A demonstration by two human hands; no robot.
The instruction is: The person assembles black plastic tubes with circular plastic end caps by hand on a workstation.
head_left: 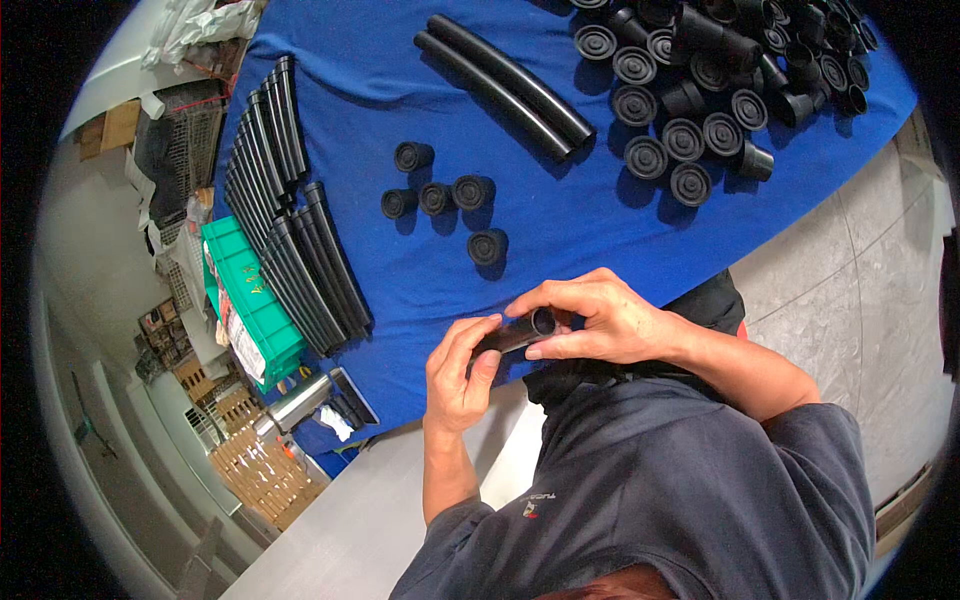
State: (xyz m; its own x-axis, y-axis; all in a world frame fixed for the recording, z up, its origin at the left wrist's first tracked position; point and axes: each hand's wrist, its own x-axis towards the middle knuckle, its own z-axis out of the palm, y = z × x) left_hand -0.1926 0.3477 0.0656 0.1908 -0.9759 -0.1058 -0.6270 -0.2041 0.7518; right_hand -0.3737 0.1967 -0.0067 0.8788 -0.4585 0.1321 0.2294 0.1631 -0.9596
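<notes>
Near the table's front edge I hold a black tube (512, 336), tilted, its hollow end turned up to the right. My left hand (460, 378) is closed round the lower left part, thumb and fingers on either side. My right hand (603, 318) grips it by the open end between thumb and fingers. Most of the tube's far end is hidden by my left hand. Just beyond my hands a black rubber cap (487, 247) lies on the cloth, with a small group of similar caps (435, 198) a little farther off.
Two long black tubes (505, 90) lie at the back middle. A heap of black caps (683, 140) covers the far right. At left, rows of black tubes (300, 260) lie beside a green crate (280, 338), a metal cylinder (298, 402) and a phone-like device (355, 393). Blue cloth (570, 225) covers the table.
</notes>
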